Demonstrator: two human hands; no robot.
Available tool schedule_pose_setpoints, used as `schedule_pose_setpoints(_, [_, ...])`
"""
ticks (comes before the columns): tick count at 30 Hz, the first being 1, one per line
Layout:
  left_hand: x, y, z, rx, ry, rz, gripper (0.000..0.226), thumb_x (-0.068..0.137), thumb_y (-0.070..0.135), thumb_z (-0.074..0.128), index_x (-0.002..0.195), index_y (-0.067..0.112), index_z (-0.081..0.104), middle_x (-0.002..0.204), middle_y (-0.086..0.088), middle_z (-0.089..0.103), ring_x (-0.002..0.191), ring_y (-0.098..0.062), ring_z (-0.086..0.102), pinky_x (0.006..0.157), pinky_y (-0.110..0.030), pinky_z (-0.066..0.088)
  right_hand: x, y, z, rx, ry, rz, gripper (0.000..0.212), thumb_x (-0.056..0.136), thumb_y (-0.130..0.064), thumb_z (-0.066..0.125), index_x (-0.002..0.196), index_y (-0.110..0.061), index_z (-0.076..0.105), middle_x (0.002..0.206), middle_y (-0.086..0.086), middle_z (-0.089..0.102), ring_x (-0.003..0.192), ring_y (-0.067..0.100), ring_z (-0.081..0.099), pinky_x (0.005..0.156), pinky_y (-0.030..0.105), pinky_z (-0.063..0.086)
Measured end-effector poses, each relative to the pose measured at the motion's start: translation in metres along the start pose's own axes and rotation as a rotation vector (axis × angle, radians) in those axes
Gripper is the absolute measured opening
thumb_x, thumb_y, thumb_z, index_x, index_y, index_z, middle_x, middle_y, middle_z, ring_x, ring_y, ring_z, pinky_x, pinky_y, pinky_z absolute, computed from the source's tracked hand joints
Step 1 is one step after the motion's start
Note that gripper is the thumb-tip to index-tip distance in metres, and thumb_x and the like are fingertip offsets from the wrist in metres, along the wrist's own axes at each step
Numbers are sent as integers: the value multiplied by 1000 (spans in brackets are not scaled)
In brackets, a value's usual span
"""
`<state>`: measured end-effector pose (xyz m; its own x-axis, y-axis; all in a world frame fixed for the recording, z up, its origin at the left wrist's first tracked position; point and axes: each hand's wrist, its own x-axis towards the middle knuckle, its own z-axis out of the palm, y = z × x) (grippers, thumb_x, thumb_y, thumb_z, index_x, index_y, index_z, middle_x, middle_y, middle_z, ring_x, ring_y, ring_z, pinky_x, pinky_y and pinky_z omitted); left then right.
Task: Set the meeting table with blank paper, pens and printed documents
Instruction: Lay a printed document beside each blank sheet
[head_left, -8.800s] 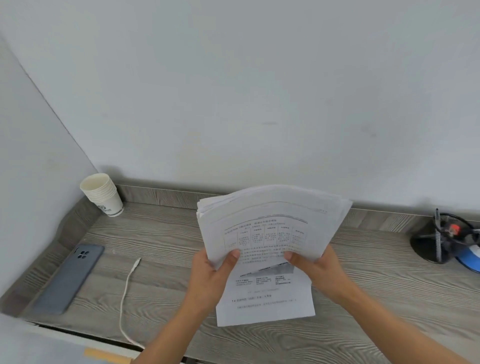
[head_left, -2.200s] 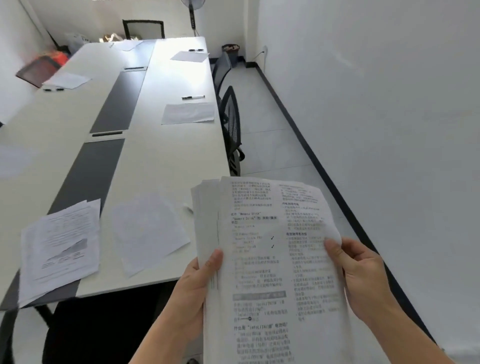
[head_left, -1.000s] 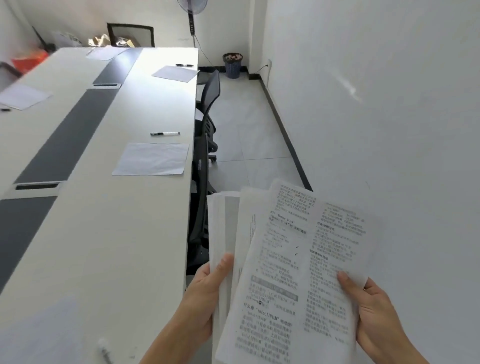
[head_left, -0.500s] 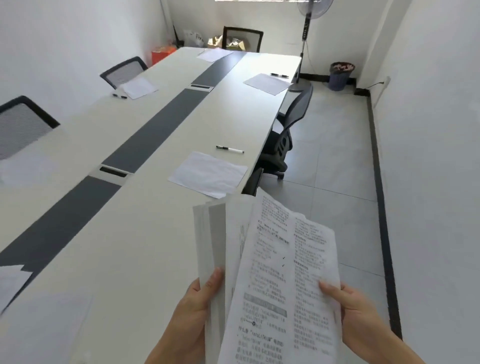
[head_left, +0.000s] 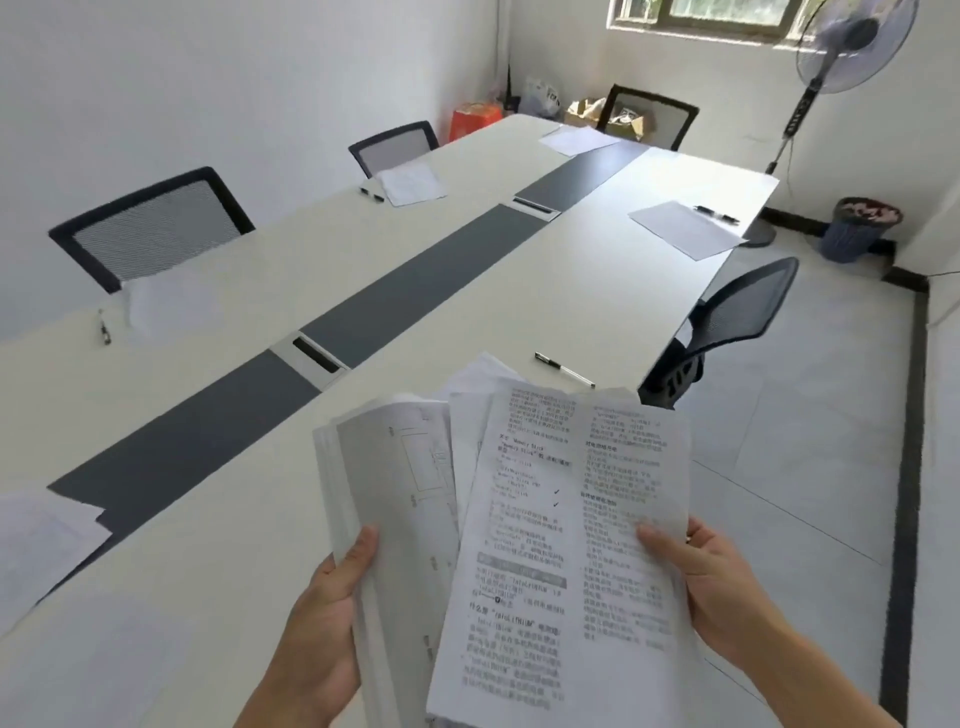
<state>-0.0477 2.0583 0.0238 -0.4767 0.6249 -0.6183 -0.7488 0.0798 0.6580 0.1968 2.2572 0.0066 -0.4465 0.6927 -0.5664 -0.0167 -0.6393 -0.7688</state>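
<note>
While your left hand (head_left: 322, 618) clamps the stack of printed documents (head_left: 395, 493) at six o'clock, your right hand (head_left: 722, 587) pinches the top sheet (head_left: 566, 519), likely light and floppy, by its right margin.

The left hand (head_left: 322, 613) gripped a thick stack of white printed documents (head_left: 400, 519) by its lower left edge, thumb on top. The right hand (head_left: 711, 587) pinched one white printed sheet (head_left: 571, 545), fanned off to the right of that stack. Just beyond the held papers a black-and-white pen (head_left: 563, 370) lay on the long white meeting table (head_left: 467, 322). Farther beyond, a blank white sheet (head_left: 685, 228) lay with a black pen (head_left: 717, 214) beside it.
</note>
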Motion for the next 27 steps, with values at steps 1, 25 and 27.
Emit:
schedule_pose_setpoints(1, [5,8,-1,-15,20,26,45,85,33,60,122,9,62,116,-17,70,106,-38,65,92,-52,51,14,-10,5,-27,-6,-4,21,89,0,59,109,-1,64,100,20,75,77,34,75,59,41,62])
schedule_pose_setpoints(25, [-34,4,-9,-465,832,342,44,83,33,60,125,17,62,119,-9,70,106,-29,65,86,-44,50,294,55,199,-1106,-479,172,23,87,-1,62,109,-3,61,105,16,70,86,33,70,82,46,59])
schedule_pose_setpoints(27, [-29,4,-5,-442,793,338,43,82,33,60,121,17,64,114,-9,72,100,-28,68,83,-43,52,295,54,201,-1207,-484,149,36,86,-8,67,120,-5,57,110,14,69,92,31,68,84,42,57])
